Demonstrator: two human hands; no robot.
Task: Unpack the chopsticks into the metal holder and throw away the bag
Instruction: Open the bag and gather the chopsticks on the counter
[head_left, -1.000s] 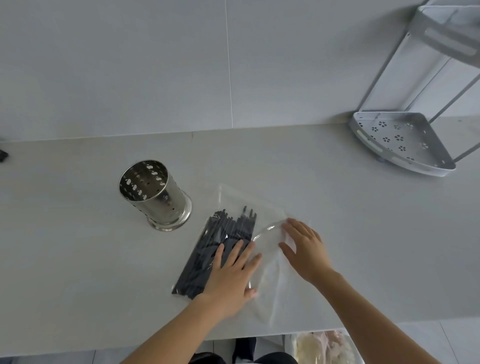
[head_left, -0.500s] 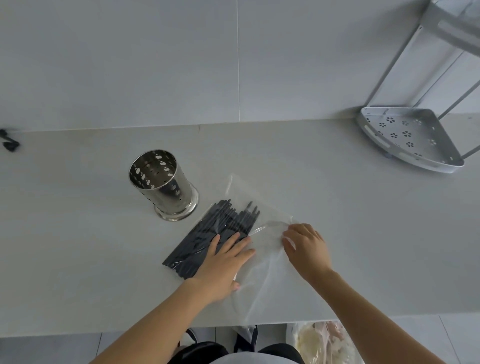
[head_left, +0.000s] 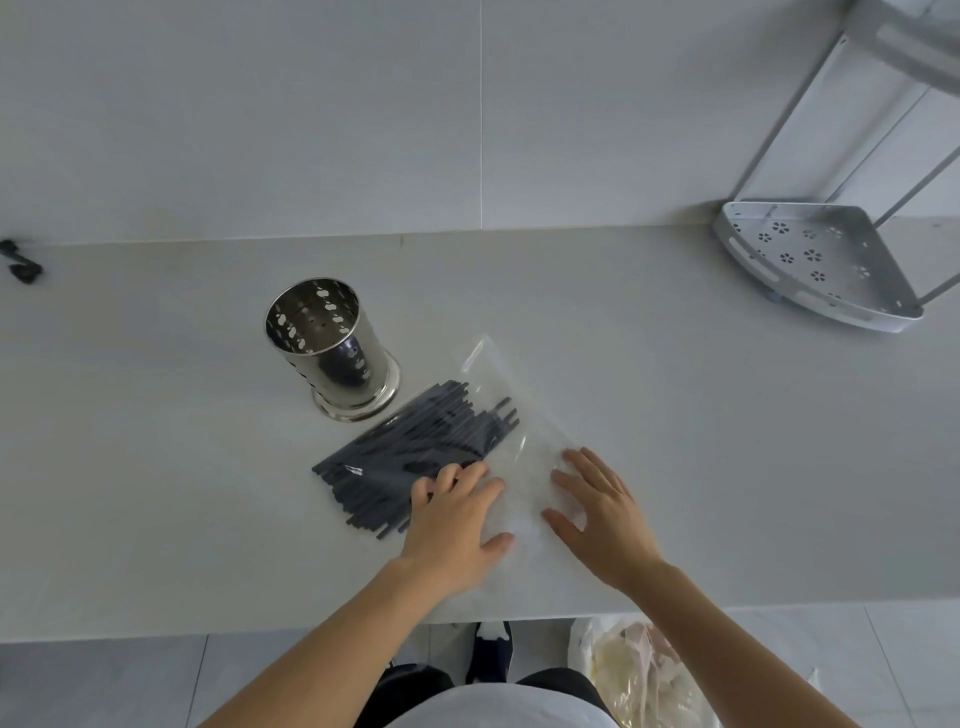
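both hands flat and spread: left hand (head_left: 457, 525) pinning chopsticks (head_left: 415, 457), right hand (head_left: 597, 514) on the bag (head_left: 524, 431); best find its mouth first.

Bare counter (head_left: 675, 441) right of the bag (head_left: 524, 415); metal holder (head_left: 332, 348) close beside the chopsticks (head_left: 415, 447), corner rack (head_left: 815, 265) far right.

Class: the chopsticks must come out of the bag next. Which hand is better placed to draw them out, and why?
Probably the left hand: its fingers already rest on the black chopsticks, nearer the metal holder. The right hand lies flat on the clear bag.
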